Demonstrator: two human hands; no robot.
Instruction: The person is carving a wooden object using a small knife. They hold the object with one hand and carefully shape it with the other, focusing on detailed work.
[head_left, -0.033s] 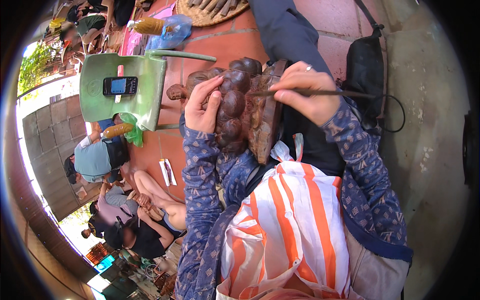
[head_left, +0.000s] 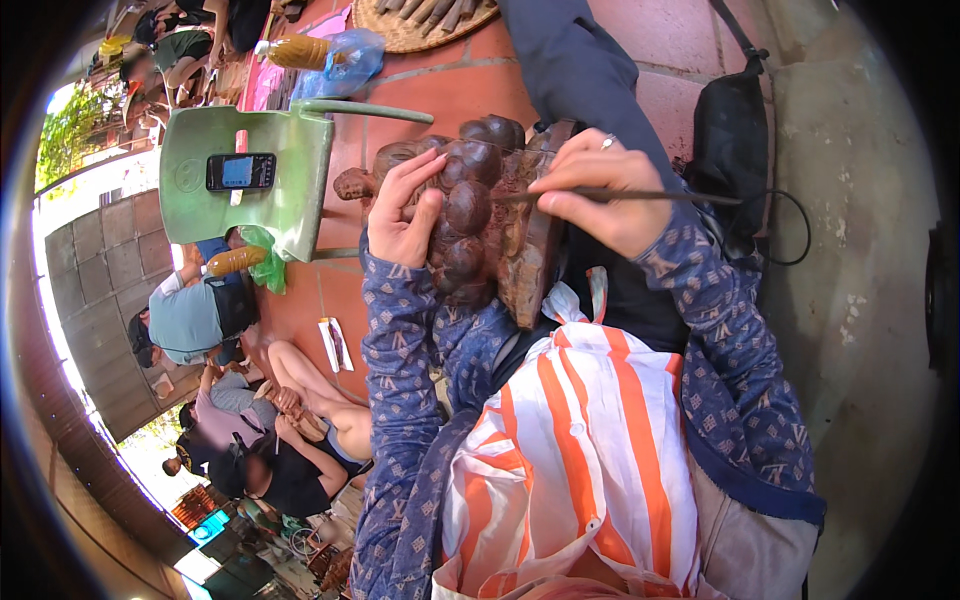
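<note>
A dark brown wood carving (head_left: 465,208) with several rounded, bulging forms lies across my lap. A small carved head juts from its left end, and a flatter, rougher base is at its right. My left hand (head_left: 406,215) grips the carving's left part, fingers over the rounded forms and thumb apart from them. In my right hand (head_left: 610,195), a thin dark rod-shaped tool (head_left: 690,197) is pinched between thumb and fingers. Its tip reaches the carving between the rounded forms and the base. A ring shows on this hand.
A green plastic chair (head_left: 290,150) with a phone (head_left: 240,172) on it stands at the left. Beyond lie a bottle (head_left: 297,53), a blue plastic bag (head_left: 345,65) and a woven tray (head_left: 400,35). A black bag (head_left: 725,130) is at the right. Several people sit at the left.
My right hand has shifted slightly left and down with the tool, and the tip has moved a little left along the carving. My left hand and the carving look nearly unmoved.
</note>
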